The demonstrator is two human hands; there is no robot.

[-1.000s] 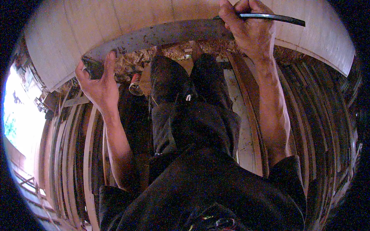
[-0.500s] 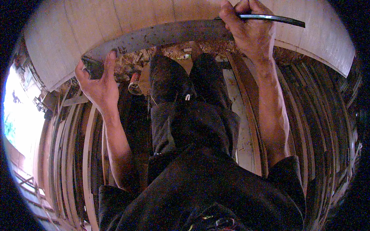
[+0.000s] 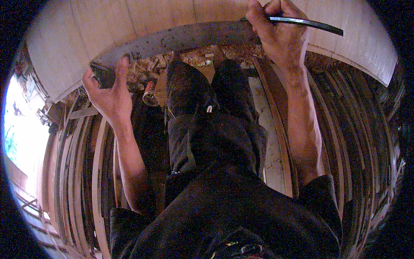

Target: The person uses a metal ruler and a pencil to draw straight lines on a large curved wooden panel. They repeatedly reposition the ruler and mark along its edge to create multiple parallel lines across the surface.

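A pale wooden board (image 3: 164, 15) crossed by thin dark lines spans the top. Along its near edge lies a long grey, speckled, metal-looking strip (image 3: 185, 38). My left hand (image 3: 111, 97) grips the strip's left end, thumb on one side and fingers on the other; part of that end is dark. At the other end of the strip, my right hand (image 3: 280, 36) pinches a slim dark pencil (image 3: 319, 25). Its tail points right and its tip lies close to the strip's upper edge. The fingertips are partly cut off by the frame's top.
Under the board lie wood shavings (image 3: 241, 54). An open can (image 3: 150, 94) stands beside my left forearm, near my legs (image 3: 189, 86). Long wooden strips (image 3: 82, 151) are laid out on the left, and more slats (image 3: 345, 138) on the right.
My left hand has shifted very slightly left. The pencil's tail has dipped a little, while the board and strip look the same.
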